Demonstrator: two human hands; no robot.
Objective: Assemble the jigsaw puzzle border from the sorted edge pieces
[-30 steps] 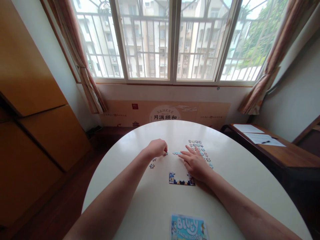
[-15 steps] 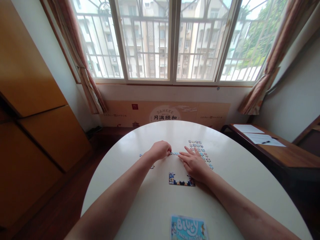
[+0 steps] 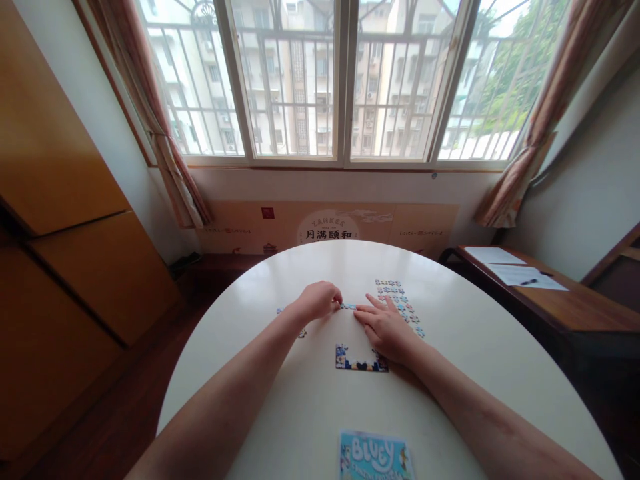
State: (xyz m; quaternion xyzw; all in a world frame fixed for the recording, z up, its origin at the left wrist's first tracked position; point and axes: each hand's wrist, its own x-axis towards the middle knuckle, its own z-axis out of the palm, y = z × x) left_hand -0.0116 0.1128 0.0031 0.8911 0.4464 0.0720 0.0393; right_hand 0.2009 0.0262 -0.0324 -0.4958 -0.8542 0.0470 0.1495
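My left hand (image 3: pixel 320 299) is closed in a pinch at the left end of a short strip of joined blue jigsaw pieces (image 3: pixel 348 307). Its fingertips hide whichever piece they grip. At the strip's right end rest the fingertips of my right hand (image 3: pixel 387 327), which lies flat with its fingers spread. Nearer to me sits a U-shaped section of joined jigsaw border (image 3: pixel 361 366), dark blue and yellow, partly behind my right hand. Rows of loose jigsaw pieces (image 3: pixel 391 291) lie beyond that hand. More loose pieces (image 3: pixel 302 333) show beside my left wrist, partly covered by the arm.
A blue Bluey picture box or card (image 3: pixel 375 456) lies at the near side of the round white table (image 3: pixel 280 413). To the right stands a wooden bench (image 3: pixel 560 307) bearing paper sheets (image 3: pixel 525 276) and a dark pen-like item. Wooden cabinets (image 3: pixel 75 280) stand at left.
The whole view has shifted slightly. Both hands stay almost in place at the strip of blue pieces, with no clear movement of the pieces.
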